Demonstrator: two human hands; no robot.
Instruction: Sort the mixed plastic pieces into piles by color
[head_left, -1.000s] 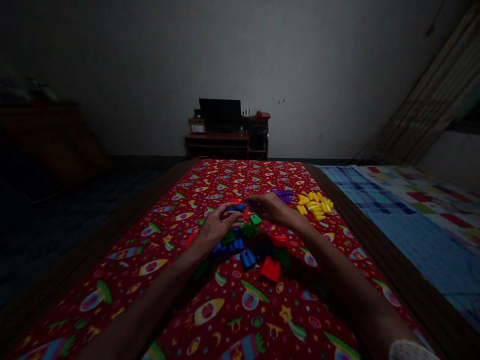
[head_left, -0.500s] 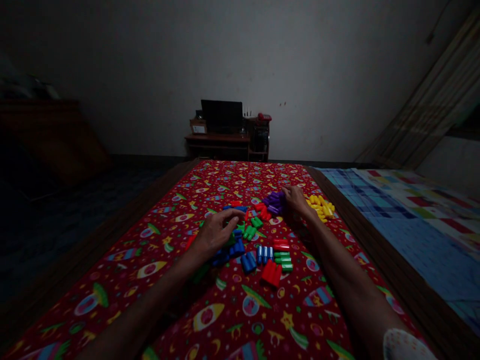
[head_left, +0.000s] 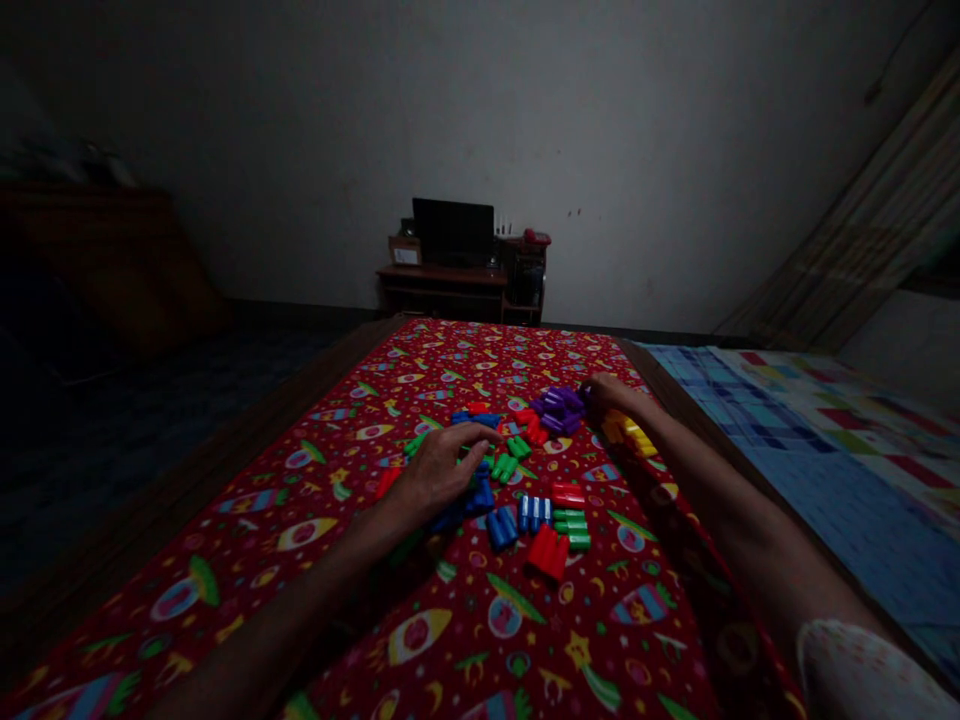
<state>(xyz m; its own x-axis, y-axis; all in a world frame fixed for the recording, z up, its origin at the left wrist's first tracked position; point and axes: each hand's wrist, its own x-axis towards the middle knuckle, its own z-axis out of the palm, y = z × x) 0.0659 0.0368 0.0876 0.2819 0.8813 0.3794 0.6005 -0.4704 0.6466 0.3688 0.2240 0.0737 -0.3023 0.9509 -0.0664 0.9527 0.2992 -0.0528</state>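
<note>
My left hand [head_left: 439, 468] hovers over blue and green plastic pieces, its thumb and forefinger apart and nothing visible between them. Blue pieces [head_left: 480, 495] show partly under its palm, and green pieces [head_left: 505, 467] lie just beyond the fingertips. At the far right side of the pieces, my right hand [head_left: 613, 393] has its fingers curled around a dark purple piece [head_left: 587, 391], mostly hidden. Beside it is a heap of purple pieces [head_left: 559, 411]. Behind the right wrist are yellow pieces [head_left: 630, 433], partly covered by the forearm.
Nearer me lie a blue row [head_left: 535, 513], a red piece [head_left: 548, 553], green pieces [head_left: 571, 528] and another red piece [head_left: 568, 495]. All rest on a red patterned cloth [head_left: 480, 640]. A desk with a monitor [head_left: 453, 232] stands by the wall; bedding [head_left: 750, 430] is to the right.
My right hand has shifted slightly right from the purple heap, its forearm now covering more of the yellow pieces. The left hand stays over the blue and green pieces. The view has tilted slightly.
</note>
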